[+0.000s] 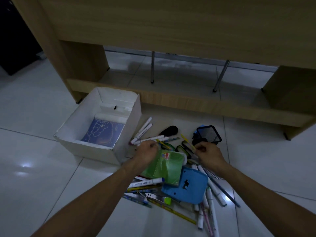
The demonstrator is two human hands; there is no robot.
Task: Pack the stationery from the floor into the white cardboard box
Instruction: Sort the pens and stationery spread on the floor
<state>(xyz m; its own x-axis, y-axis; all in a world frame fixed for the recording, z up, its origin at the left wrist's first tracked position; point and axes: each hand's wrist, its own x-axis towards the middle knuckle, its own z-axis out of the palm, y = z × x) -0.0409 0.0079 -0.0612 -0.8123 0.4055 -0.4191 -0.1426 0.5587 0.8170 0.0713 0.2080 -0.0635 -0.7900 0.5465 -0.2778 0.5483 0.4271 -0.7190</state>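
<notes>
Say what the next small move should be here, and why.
Probably carry the left hand with its yellow pen over to the box and drop it in: both hands already pinch a pen, the right hand too, and the box sits open just left.

2 bare forearms (95,194), no sleeves, fingers (150,145) unadorned.

"COLOR" printed on white marker (146,182) below green notebook; other print illegible.
</notes>
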